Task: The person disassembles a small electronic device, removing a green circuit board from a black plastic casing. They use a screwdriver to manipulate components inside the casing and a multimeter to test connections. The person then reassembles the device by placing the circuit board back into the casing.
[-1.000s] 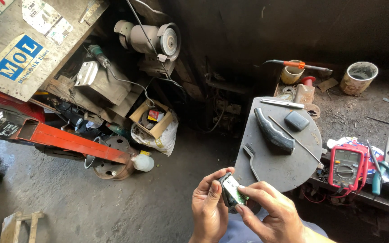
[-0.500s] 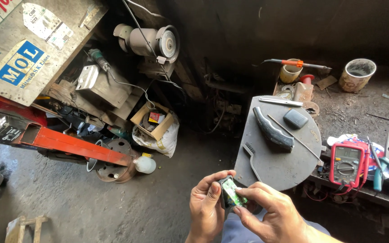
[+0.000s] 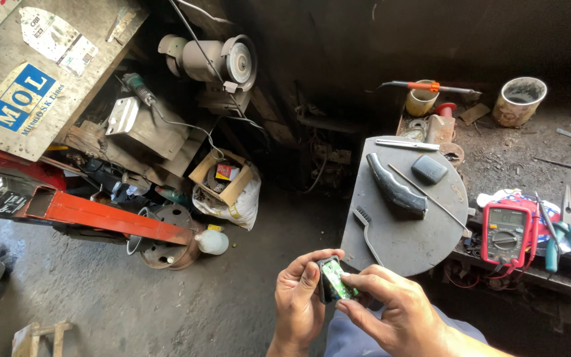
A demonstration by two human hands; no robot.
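Left hand (image 3: 301, 299): lower centre, fingers curled, pinching small black case (image 3: 328, 285).
Right hand (image 3: 399, 316): thumb and forefinger gripping its green circuit board (image 3: 339, 288).
Surface (image 3: 401, 235): round grey metal plate, above hands.
Room: cluttered, dusty workshop floor (image 3: 133, 297).

Green circuit board (image 3: 338, 285), red multimeter (image 3: 507, 233), teal-handled pliers (image 3: 566, 243)

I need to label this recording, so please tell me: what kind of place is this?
Probably a small repair workshop. A red multimeter and teal-handled pliers lie on a dirty bench, and a bench grinder stands among scrap metal.
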